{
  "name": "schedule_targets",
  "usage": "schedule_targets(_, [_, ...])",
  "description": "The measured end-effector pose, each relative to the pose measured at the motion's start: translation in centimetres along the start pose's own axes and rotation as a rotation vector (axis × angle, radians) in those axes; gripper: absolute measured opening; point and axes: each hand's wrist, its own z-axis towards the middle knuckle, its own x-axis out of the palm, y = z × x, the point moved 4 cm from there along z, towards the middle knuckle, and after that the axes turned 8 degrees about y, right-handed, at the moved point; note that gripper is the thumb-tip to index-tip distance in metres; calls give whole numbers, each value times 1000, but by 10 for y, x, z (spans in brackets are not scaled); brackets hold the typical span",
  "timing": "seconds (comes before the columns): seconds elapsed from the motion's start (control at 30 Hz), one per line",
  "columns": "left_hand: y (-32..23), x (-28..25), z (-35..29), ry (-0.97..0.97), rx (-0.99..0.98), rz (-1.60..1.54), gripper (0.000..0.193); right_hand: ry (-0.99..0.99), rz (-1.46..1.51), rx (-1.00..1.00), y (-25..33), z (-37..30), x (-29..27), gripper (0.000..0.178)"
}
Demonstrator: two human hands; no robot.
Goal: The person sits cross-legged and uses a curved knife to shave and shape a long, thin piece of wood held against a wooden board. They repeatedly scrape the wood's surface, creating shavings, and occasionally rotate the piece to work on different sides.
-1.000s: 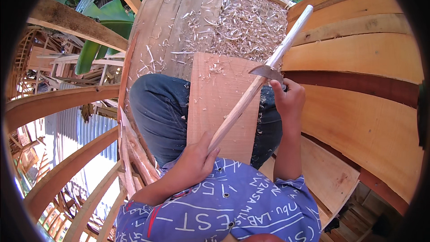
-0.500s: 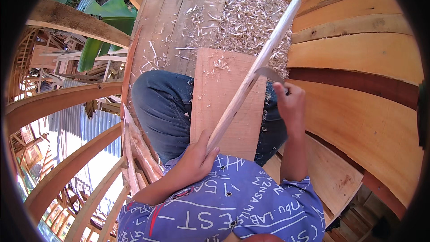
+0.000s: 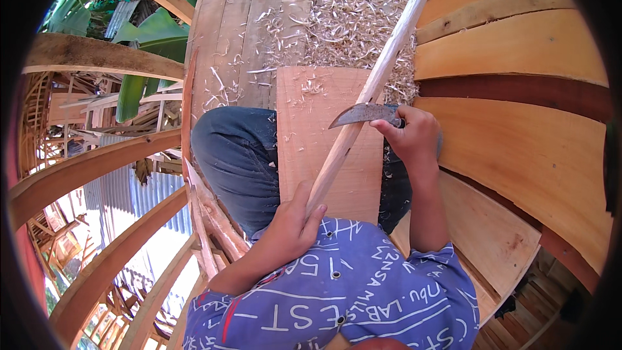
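A long, pale, peeled wooden stick (image 3: 389, 58) slants from near my waist up to the far right. My left hand (image 3: 295, 223) is closed round its near end. In my right hand (image 3: 416, 133) is a knife (image 3: 360, 114) with a short curved blade, its handle mostly hidden by my fingers. The blade lies across the middle of the stick, its tip pointing left, and dark marks show on the wood beside it. Beneath the stick, a flat reddish board (image 3: 298, 155) rests across my lap, with a few shavings on it.
Curled wood shavings (image 3: 356, 19) cover much of the plank floor (image 3: 246, 32) ahead. Wide planks (image 3: 512, 136) wall the right side. Wooden rails (image 3: 97, 159) stand on the left, with rough wood strips (image 3: 210, 214) lying by my left leg.
My right hand has turned the knife so its blade now lies broadly across the stick, tip left. The knife sits slightly nearer me along the stick. My left hand keeps its hold.
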Motion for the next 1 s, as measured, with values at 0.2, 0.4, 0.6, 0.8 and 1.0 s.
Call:
schedule_targets(0.2, [-2, -4, -1, -5, 37, -12, 24, 2, -41, 12, 1, 9, -5, 71])
schedule_targets(0.4, [6, 0, -9, 20, 17, -21, 26, -134, 251, 216, -39, 31, 1, 74])
schedule_targets(0.6, [26, -3, -17, 29, 68, -31, 32, -82, 236, 316, -70, 31, -20, 71])
schedule_targets(0.8, [21, -22, 9, -28, -81, -326, 31, 181, 433, 227, 8, -12, 16, 58])
schedule_targets(1.0, [5, -2, 29, 176, -11, -501, 27, 225, 1102, 152, 39, -19, 27, 39])
